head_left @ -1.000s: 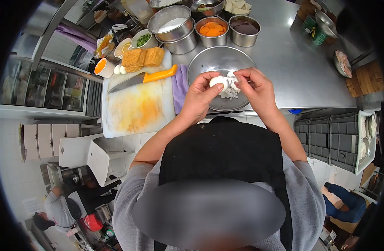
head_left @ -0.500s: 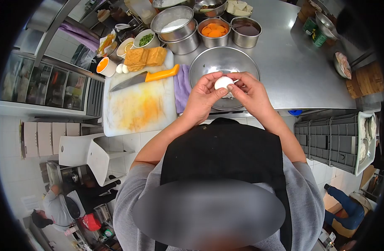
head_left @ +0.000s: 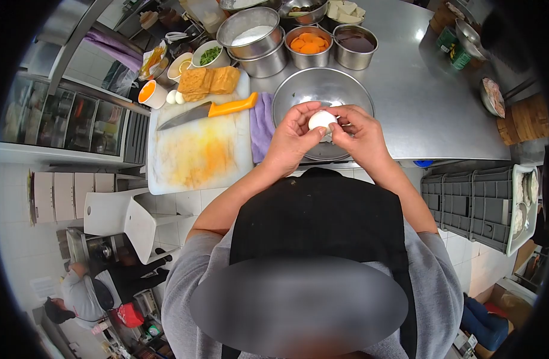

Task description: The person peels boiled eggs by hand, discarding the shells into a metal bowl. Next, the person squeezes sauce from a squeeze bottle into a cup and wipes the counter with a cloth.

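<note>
A smooth white egg is between my two hands, over a wide steel bowl. My left hand grips the egg from the left, with thumb and fingertips curled around it. On the other side, the thumb and fingers of my right hand press against the egg. Small whitish bits show in the bowl below, partly hidden by my hands. Left of the bowl lie a purple cloth and a stained white cutting board.
On the board rest an orange-handled knife, golden-brown blocks and white eggs. Behind stand steel pots, one with orange yolk-like rounds, another with dark liquid. A grey crate stands right; a co-worker is lower left.
My hands stay over the bowl, with the egg and fingers shifted very slightly. At lower right, another person's legs have moved downward in view.
</note>
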Available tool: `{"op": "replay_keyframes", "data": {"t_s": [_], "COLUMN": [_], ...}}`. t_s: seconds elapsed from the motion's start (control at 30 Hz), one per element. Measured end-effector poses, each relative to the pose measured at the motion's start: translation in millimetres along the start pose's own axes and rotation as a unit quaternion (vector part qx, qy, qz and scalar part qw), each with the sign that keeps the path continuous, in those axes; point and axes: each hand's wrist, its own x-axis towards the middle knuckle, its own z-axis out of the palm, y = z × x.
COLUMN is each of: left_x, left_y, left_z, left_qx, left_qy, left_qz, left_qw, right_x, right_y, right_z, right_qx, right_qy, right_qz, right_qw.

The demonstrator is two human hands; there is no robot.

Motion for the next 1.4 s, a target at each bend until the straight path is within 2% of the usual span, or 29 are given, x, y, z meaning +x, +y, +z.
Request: {"op": "replay_keyframes", "data": {"t_s": [0.33, 0.43, 0.63, 0.73, 0.83, 0.93, 1.03, 1.1, 1.23, 1.3, 1.4], "left_x": [4, 3, 3, 0, 0, -1, -1, -1, -2, -2, -1], "left_y": [-3, 3, -1, 3, -5, -4, -5, -6, -4, -1, -4], "left_z": [-3, -1, -5, -1, -3, -2, -2, -2, -1, 2, 2], "left_qx": [0.014, -0.014, 0.025, 0.077, 0.105, 0.079, 0.105, 0.112, 0.123, 0.097, 0.077], "left_qy": [0.009, 0.024, -0.003, -0.019, -0.034, -0.028, -0.019, -0.013, 0.002, 0.004, 0.008], "left_qz": [0.003, -0.025, -0.004, -0.005, 0.039, 0.031, 0.016, 0.003, -0.009, 0.002, 0.030], "left_qw": [1.000, 0.999, 1.000, 0.997, 0.993, 0.996, 0.994, 0.994, 0.992, 0.995, 0.997], "right_x": [4, 5, 8, 8, 6, 6, 4, 2, 4, 5, 8], "right_y": [3, 11, 24, 21, 17, 17, 13, 13, 15, 19, 27], "right_z": [2, 2, 3, 5, 6, 6, 5, 4, 3, 1, -6], "right_qx": [0.010, -0.037, 0.002, 0.084, 0.040, 0.042, -0.001, -0.072, -0.058, 0.000, -0.029], "right_qy": [-0.001, 0.013, 0.033, 0.025, 0.007, 0.005, 0.004, 0.020, 0.033, 0.032, 0.055], "right_qz": [0.010, -0.006, -0.009, 0.046, 0.048, 0.046, 0.043, 0.005, -0.001, 0.077, 0.032], "right_qw": [1.000, 0.999, 0.999, 0.995, 0.998, 0.998, 0.999, 0.997, 0.998, 0.997, 0.998]}}
